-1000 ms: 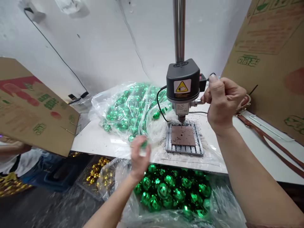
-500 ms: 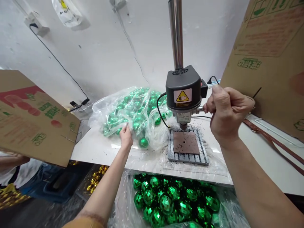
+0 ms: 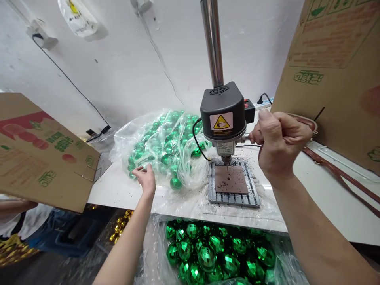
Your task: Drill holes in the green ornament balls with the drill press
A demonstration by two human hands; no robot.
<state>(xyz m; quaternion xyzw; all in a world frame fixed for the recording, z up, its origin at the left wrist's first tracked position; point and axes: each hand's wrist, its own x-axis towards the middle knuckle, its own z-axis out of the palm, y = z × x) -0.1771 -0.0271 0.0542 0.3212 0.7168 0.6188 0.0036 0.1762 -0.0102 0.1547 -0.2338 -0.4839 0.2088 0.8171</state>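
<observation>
My left hand is at the front left edge of a clear plastic bag of shiny green balls. Its thumb and fingers are apart, with nothing visible between them. Closed in a fist, my right hand grips the drill press handle. The black-topped drill press hangs on a steel column. Below its bit, a brown board with a small hole lies on the slotted metal base, strewn with dark shavings.
Faceted green balls fill a plastic-lined container below the table edge. Cardboard boxes stand at left and right. A brown strap lies on the right. Another person's arm shows at far left, near gold balls.
My left hand has moved left and slightly down along the bag, its fingers spreading from a pinch on the plastic. My right hand stays on the handle. The view has shifted slightly.
</observation>
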